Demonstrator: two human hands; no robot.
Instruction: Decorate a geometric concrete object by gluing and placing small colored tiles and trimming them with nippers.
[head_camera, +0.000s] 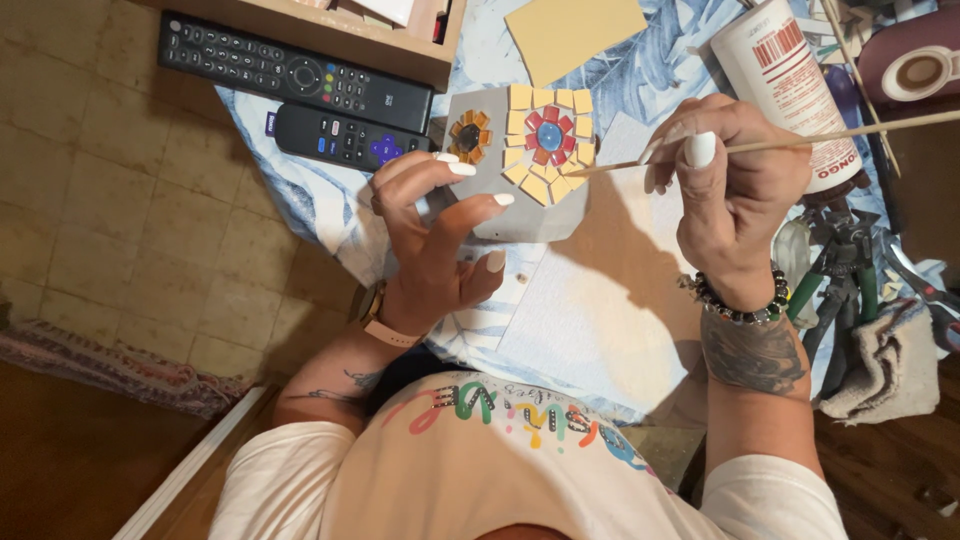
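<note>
A grey hexagonal tile (520, 215) lies on a white paper sheet, with a mosaic flower of yellow and red pieces around a blue centre (549, 137) and a smaller orange flower (468, 135) on it. My left hand (435, 240) rests on the tile's near-left edge, fingers spread, steadying it. My right hand (728, 190) pinches a thin wooden stick (800, 142), whose tip touches the yellow pieces at the mosaic's right edge.
Two black remote controls (300, 75) (345, 138) lie at the far left beside a wooden tray (340, 35). A white glue bottle (790, 75), a yellow pad (573, 35), green-handled pliers (850, 290) and a grey cloth (885, 365) sit to the right. A leaf-patterned cloth (290, 190) covers the table.
</note>
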